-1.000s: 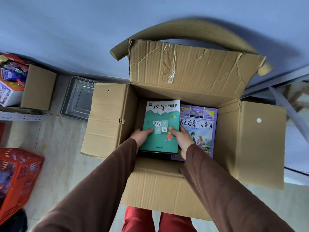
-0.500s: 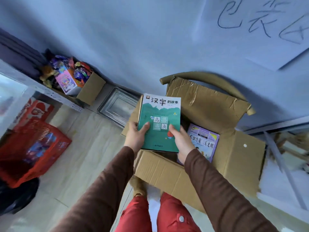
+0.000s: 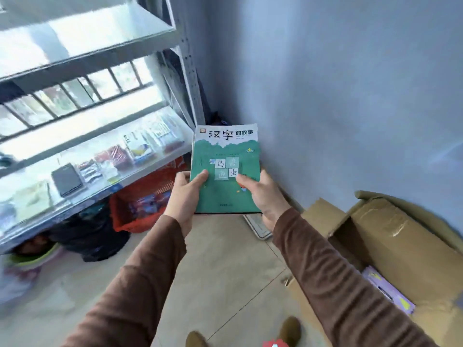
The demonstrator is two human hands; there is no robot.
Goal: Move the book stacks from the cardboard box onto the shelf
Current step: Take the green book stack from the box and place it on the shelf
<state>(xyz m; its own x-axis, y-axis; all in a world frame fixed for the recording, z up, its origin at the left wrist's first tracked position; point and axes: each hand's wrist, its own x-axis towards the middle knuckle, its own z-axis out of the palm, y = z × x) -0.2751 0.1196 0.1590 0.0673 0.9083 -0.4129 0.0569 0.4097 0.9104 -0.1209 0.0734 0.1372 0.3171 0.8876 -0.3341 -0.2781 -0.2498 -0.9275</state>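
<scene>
The green book stack [image 3: 225, 171] carries the only legible print — its top cover reads 汉字 in large dark characters with smaller 的故事 beside them, on the white band farthest from the grip. Lower on the cover, just above the two thumbs, four pale squares hold single characters: 鸟, 虫 and 鱼 read clearly, the fourth too faint to tell. A small line of print near the cover's bottom edge is illegible.

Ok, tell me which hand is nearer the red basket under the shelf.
Left. The left hand grips the green book stack on the side toward the red basket, just beside it in the view. The right hand holds the stack's far side.
</scene>
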